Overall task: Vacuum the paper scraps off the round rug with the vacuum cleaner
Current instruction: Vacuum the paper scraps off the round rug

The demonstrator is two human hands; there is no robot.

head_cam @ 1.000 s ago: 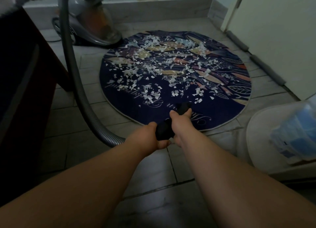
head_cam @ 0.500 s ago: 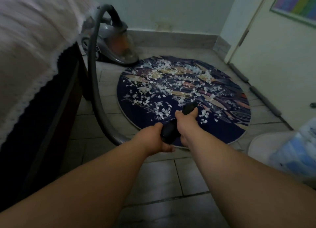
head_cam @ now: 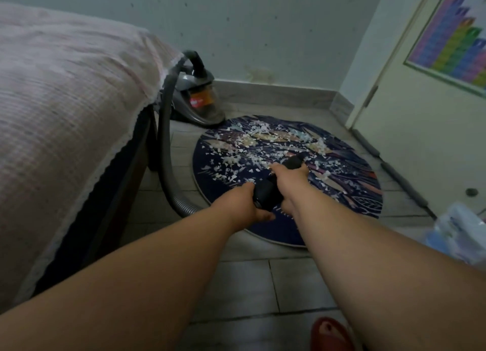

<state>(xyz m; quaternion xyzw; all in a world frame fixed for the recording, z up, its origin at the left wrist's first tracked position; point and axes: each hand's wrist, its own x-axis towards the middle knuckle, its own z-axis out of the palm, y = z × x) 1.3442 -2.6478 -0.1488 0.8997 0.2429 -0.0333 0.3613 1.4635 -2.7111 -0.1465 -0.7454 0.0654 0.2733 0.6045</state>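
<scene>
A round dark-blue rug point(head_cam: 352, 208) with a leaf pattern lies on the tiled floor, strewn with many white paper scraps point(head_cam: 252, 153). Both hands grip the black vacuum handle point(head_cam: 268, 190) above the rug's near-left part: my left hand point(head_cam: 244, 206) at its rear end, my right hand point(head_cam: 289, 177) further forward. The black tip point(head_cam: 295, 160) pokes out past my right hand over the scraps. A grey ribbed hose point(head_cam: 164, 150) curves from the handle back to the grey canister vacuum point(head_cam: 200, 100) by the wall.
A bed with a pink cover point(head_cam: 65, 113) fills the left, close to the hose. A door point(head_cam: 420, 113) with a poster is on the right, with foam strips point(head_cam: 402, 177) along its foot. A plastic bag point(head_cam: 457, 232) lies at right. A red slipper point(head_cam: 331, 335) is at the bottom.
The view has pulled back and tilted up, so the bed, wall and door poster now show. My hands keep the same grip on the handle, now further over the rug's scraps.
</scene>
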